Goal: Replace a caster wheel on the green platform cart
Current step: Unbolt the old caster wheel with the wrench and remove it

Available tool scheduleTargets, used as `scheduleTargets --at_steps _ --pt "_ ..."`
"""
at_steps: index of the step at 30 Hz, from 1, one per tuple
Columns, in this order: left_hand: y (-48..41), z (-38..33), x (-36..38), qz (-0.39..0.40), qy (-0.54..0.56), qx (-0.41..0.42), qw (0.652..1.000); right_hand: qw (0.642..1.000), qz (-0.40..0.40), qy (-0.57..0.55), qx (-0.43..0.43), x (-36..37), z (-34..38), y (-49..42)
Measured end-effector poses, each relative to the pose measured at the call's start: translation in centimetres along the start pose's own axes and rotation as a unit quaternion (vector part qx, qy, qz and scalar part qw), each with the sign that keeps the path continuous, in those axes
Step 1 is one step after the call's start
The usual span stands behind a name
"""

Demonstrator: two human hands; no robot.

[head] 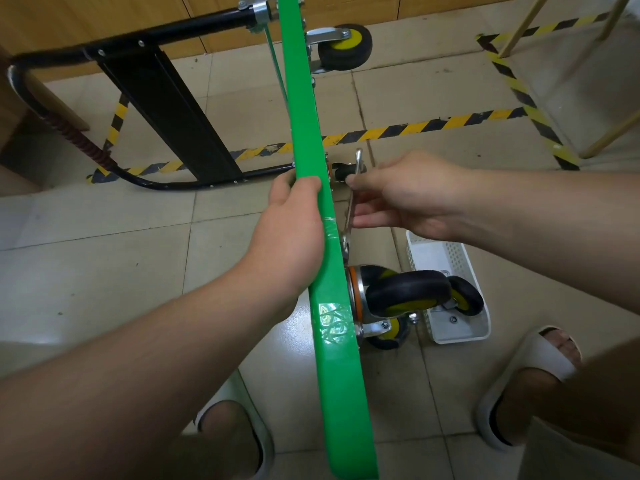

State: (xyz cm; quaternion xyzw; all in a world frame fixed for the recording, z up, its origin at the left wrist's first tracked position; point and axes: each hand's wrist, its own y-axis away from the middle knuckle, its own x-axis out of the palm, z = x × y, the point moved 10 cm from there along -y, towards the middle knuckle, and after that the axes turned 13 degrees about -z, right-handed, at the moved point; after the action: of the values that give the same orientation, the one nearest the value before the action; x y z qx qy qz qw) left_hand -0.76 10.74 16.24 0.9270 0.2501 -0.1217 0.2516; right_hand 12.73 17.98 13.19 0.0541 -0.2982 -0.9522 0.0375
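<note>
The green platform cart [332, 358] stands on its edge, running from the top of the view down to the bottom. My left hand [291, 230] grips its upper edge, fingers curled over the rim. On the underside, my right hand [405, 195] pinches a metal wrench [350, 209] set against the platform near a small fitting [343, 171]. A black caster wheel with a yellow hub [408, 292] is mounted just below the wrench. Another caster [343, 46] sits at the far end of the platform.
The cart's black folding handle [166, 109] lies on the tiled floor at left. A white plastic basket [450, 271] on the floor at right holds another wheel [465, 296]. Yellow-black tape [433, 124] marks the floor. My slippered feet [526, 382] flank the cart. Wooden legs [609, 133] stand at right.
</note>
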Motion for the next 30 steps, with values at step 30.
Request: scheduleTargets --at_steps 30 --pt "-0.2 -0.8 0.0 0.011 -0.025 0.073 0.997 0.806 0.124 0.188 -0.548 0.4 5.0 14.3"
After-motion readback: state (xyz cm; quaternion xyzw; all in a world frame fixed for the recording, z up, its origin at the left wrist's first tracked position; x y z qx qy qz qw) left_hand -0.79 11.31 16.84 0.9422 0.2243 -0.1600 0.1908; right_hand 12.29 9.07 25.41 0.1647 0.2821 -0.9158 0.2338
